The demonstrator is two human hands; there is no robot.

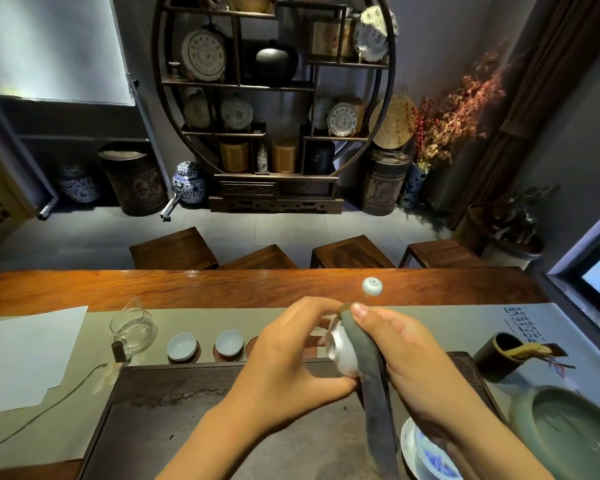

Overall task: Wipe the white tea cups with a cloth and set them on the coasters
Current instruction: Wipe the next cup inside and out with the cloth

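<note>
Left hand (291,344) has its fingers closed around the small white porcelain tea cup (342,351), tipped on its side above the dark stone tea tray (187,410). Right hand (392,344) pinches the long grey cloth (374,382) against the cup's rim, thumb on top. Two white cups (182,346) already sit on round brown coasters (253,346) to the left; the bare coaster lies just left of the left hand, so that hand looks nearer for the placement.

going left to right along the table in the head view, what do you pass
white paper → glass pitcher → first cup on a coaster → second cup on a coaster → left hand → cup being wiped → right hand → dark holder → green bowl
</note>
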